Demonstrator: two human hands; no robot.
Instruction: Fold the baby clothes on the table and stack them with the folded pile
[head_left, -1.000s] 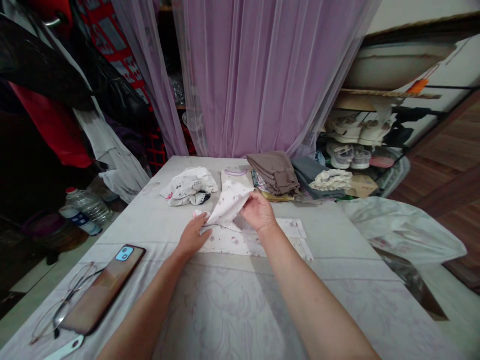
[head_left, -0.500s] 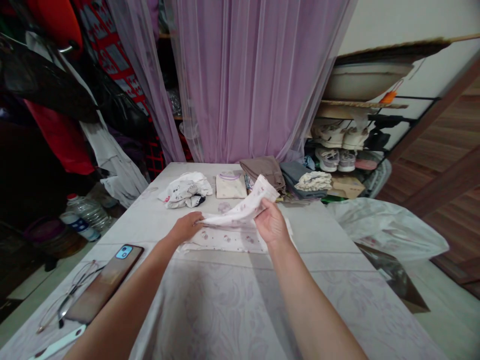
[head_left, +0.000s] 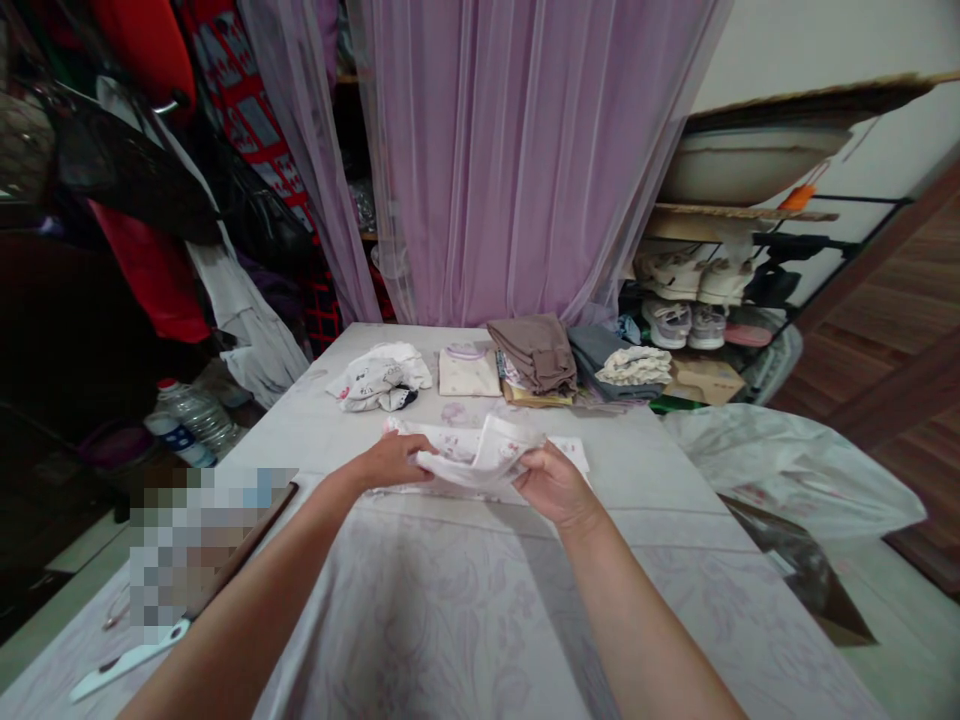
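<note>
A white garment (head_left: 480, 468) with a small pinkish print lies across the middle of the covered table; its exact kind I cannot tell. My left hand (head_left: 391, 462) pinches the near edge at its left side. On the right, my right hand (head_left: 556, 484) grips the same garment, fingers curled under a raised part. Between the two hands the cloth is lifted and sags, while the lower layer stays flat on the table. Some of the fingertips are hidden in the cloth.
Behind lie a crumpled white printed cloth (head_left: 381, 376), a folded cream garment (head_left: 468, 372), folded brown clothing (head_left: 534, 352) and dark grey clothing (head_left: 589, 352) with a scrunched cream cloth (head_left: 636, 366) on it. At front left are a partly blurred phone (head_left: 247, 545) and a pale-handled object (head_left: 127, 662).
The raised part of the garment has come down and toward me, folded over between my hands. My right hand has lowered slightly. The whole view has shifted a little.
</note>
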